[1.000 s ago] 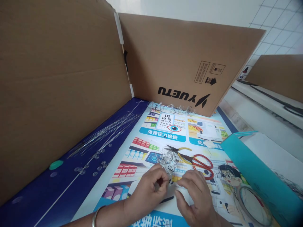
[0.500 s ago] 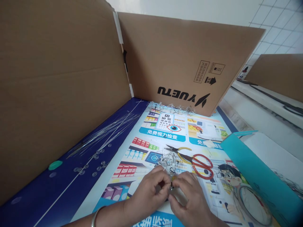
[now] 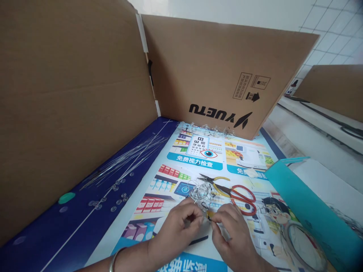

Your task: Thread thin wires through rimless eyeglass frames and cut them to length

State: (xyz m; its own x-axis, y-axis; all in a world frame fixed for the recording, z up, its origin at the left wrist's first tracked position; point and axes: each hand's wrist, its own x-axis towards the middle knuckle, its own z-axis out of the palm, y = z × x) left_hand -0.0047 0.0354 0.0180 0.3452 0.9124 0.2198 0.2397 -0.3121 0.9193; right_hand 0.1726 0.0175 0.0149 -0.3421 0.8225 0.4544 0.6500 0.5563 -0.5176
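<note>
Right hand [image 3: 236,235] pinches a small dark bit [image 3: 209,218], apparently for control; left hand's [image 3: 179,227] grip is closed, contents unclear. Wire tangle [image 3: 202,192] lies at their 12 o'clock, seemingly for easy reach.

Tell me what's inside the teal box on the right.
Thin, dark, wire-like pieces show inside the teal box, toward the picture's right edge. Its near side hides the bottom.
</note>
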